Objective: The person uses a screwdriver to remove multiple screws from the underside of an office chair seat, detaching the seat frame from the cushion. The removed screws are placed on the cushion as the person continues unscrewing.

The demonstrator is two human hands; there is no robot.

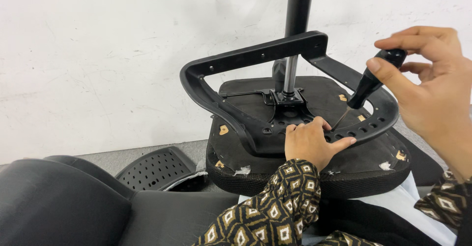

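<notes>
An upturned black chair seat (339,170) lies in front of me, its underside facing up. A black plastic armrest frame (246,59) rests across it, and a metal gas-lift column (295,39) rises from the centre plate. My left hand (309,143) presses on the frame's perforated bracket, fingers beside a screw hole. My right hand (432,88) grips the black handle of a screwdriver (368,84), whose thin shaft slants down to the bracket just by my left fingertips.
A black perforated plastic panel (155,170) lies on the grey floor at the left. A black padded cushion (54,202) fills the lower left corner. A white wall stands close behind the seat.
</notes>
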